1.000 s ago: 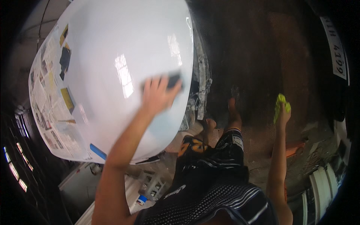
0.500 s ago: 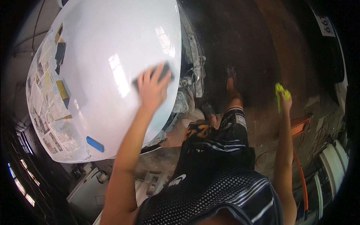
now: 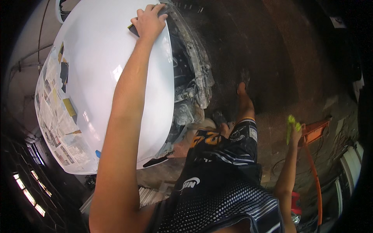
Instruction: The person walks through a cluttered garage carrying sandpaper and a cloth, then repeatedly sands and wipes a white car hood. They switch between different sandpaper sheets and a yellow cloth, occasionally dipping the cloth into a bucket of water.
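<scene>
My left hand (image 3: 149, 21) is stretched far forward over a white car hood (image 3: 97, 50), close to its right-hand edge. Under its bent fingers is a dark sanding pad (image 3: 133, 30) with a yellow edge, pressed against the hood and mostly covered by the hand. Out to the right, away from the car, my right hand (image 3: 296, 134) is closed round a crumpled yellow-green cloth (image 3: 290, 126). Part of the cloth hangs down beside the fingers.
Newspaper (image 3: 52, 130) covers the windshield side. Dark sandpaper pieces (image 3: 64, 73), a yellow-and-dark pad (image 3: 70, 107) and a half-hidden blue block (image 3: 98, 154) lie along the hood's left. The car's exposed front frame (image 3: 202, 83) borders the hood. An orange metal stand (image 3: 316, 132) is at right.
My left hand has slid forward along the hood with the sanding pad, toward the far end. My right hand with the cloth sits lower in view. The forearm now covers most of the blue block.
</scene>
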Demonstrator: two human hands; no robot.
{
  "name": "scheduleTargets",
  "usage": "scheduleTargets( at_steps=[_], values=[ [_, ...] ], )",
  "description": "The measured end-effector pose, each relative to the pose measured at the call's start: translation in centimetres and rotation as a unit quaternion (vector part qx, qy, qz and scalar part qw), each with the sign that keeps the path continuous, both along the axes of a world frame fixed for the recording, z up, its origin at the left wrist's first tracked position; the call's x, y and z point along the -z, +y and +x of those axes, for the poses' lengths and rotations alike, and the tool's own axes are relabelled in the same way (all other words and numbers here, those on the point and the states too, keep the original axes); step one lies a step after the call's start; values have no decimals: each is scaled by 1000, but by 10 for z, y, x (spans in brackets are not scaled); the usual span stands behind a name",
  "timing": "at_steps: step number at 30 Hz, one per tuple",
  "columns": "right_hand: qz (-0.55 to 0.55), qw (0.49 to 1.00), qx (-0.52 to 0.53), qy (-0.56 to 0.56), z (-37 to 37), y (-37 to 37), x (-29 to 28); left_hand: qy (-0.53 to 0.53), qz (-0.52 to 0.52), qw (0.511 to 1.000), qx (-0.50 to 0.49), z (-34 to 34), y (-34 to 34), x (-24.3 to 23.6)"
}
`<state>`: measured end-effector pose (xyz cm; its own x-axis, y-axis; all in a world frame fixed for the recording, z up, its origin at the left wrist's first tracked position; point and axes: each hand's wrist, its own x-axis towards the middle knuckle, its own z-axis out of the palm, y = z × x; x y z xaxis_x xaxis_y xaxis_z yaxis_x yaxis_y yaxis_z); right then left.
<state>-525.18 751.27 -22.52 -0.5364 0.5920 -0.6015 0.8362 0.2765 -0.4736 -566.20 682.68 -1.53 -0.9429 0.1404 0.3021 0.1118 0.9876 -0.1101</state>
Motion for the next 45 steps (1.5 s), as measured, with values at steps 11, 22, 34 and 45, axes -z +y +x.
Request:
scheduleTargets(
  at_steps=[11, 22, 34, 45],
  values=[
    [-57, 990, 92, 92, -7, -37, -73, -160, -22, 980, 119, 305, 2, -36],
    [-80, 987, 79, 112, -21, -94, -169, -248, -29, 950, 188, 438, -35, -59],
    [-75, 989, 72, 108, 27, -79, -147, -277, -6, 935, 223, 404, -54, -75],
    [-110, 994, -3, 17, 23, -47, -57, -70, -64, 995, 18, -48, -19, 0]
  ],
)
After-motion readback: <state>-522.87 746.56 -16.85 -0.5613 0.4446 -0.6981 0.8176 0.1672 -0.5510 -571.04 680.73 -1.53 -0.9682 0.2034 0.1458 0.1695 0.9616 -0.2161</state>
